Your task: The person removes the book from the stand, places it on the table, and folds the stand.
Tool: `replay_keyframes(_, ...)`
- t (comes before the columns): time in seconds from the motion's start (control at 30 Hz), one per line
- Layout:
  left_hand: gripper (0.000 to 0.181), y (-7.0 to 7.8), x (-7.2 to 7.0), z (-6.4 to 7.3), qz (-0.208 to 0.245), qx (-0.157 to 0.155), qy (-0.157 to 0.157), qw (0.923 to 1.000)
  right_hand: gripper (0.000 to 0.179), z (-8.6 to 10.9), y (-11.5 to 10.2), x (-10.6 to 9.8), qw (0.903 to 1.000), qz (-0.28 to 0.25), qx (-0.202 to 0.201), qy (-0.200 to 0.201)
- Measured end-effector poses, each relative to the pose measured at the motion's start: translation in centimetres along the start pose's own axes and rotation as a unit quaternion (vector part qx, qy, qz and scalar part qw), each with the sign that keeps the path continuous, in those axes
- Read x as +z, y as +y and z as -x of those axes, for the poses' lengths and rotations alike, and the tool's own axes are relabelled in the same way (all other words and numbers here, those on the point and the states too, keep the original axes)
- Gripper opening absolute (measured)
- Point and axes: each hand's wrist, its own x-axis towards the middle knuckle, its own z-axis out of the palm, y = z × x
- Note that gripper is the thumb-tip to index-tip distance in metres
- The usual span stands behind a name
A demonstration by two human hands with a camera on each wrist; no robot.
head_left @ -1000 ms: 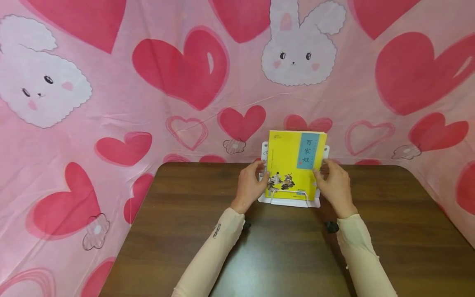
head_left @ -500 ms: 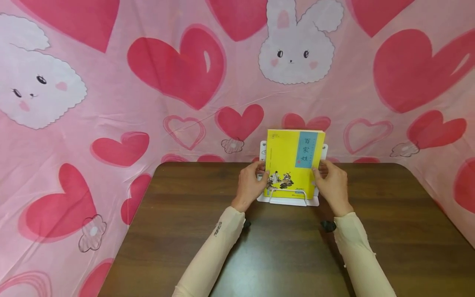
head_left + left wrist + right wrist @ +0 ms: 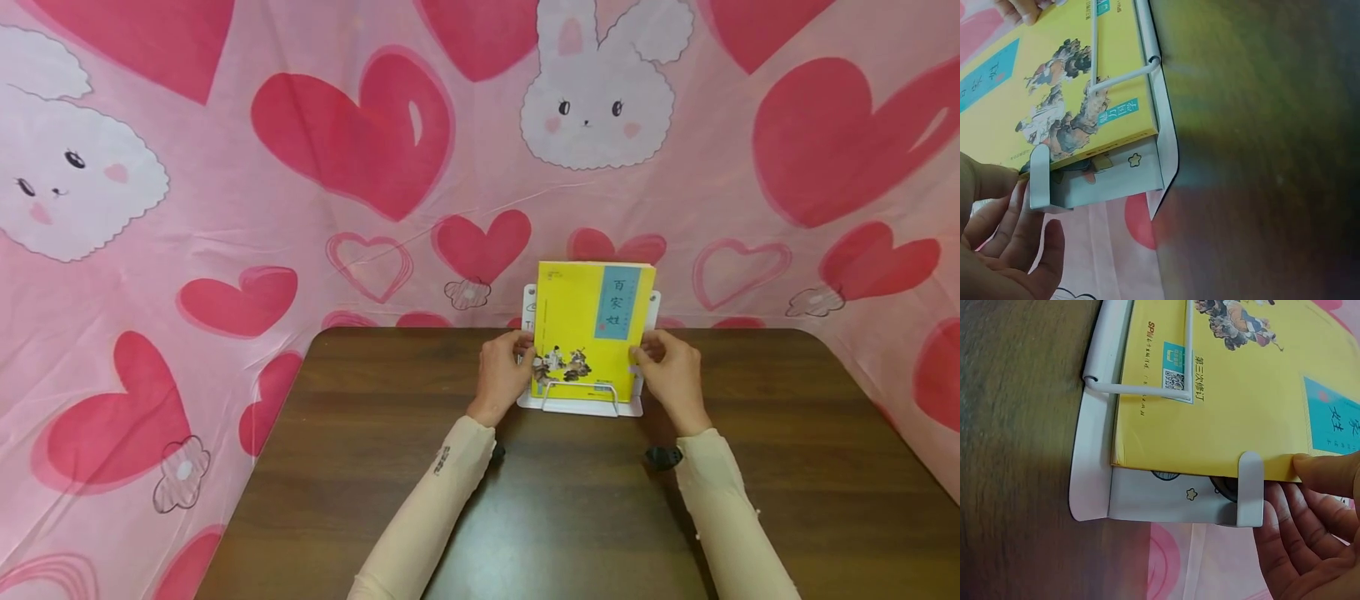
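Observation:
A yellow book [image 3: 573, 312] with a blue title panel stands upright, leaning back on a white metal bookstand [image 3: 581, 407]. The stand's wire bar [image 3: 1125, 81] crosses the lower front cover. My left hand [image 3: 501, 379] pinches the book's left edge, just above a small white side clip [image 3: 1039, 178]. On the opposite edge my right hand [image 3: 675, 379] grips the book, thumb on the cover and fingers behind. A matching white clip [image 3: 1250, 487] folds over that edge near the fingers. Cartoon drawings show on the stand's back plate [image 3: 1166, 497]; most of that plate is hidden by the book.
The stand rests near the far edge of a dark wooden table [image 3: 405, 417]. Behind the table hangs a pink cloth [image 3: 480, 183] printed with hearts and rabbits. A black band [image 3: 663, 457] shows at the right wrist.
The head view has shifted slightly. Both hands stay at the book's edges, and the book remains on the stand with no clear movement.

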Motion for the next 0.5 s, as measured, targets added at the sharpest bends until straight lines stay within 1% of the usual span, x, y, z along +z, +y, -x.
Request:
replay_keyframes(0.2, 0.019, -0.01, 0.11, -0.12, 0.003, 0.011, 0.02, 0.9997, 0.024, -0.01, -0.13, -0.12, 1.0, -0.003, 0.007, -0.004)
replay_keyframes(0.5, 0.019, 0.02, 0.11, -0.13, 0.004, 0.01, 0.021, 0.9997, 0.025, -0.02, -0.29, -0.4, 0.9999, -0.006, 0.014, -0.006)
